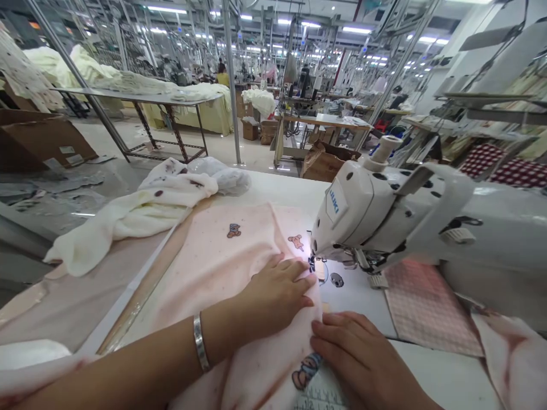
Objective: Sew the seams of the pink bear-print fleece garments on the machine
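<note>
Pale pink fabric (pixel 205 267) printed with small bears lies across the sewing table, its right edge running beneath the needle area of a white sewing machine (pixel 363 210). My left hand (pixel 277 290) rests flat on this fabric just in front of the presser foot (pixel 313 263), fingers spread. Closer to me, my right hand (pixel 359 356) has its fingers closed at the fabric's edge; the thumb is hidden. A lamp on the machine lights the stitching spot. Some of the fabric is covered by my left forearm.
Cream fabric with dark spots (pixel 141 205) is heaped at the table's left side, beside a clear plastic bag (pixel 220 173). Pink checked fabric (pixel 431 307) lies under the machine arm. Beyond stand a cloth-laden table (pixel 145 98), cardboard boxes (pixel 327 162) and a metal pole (pixel 232 85).
</note>
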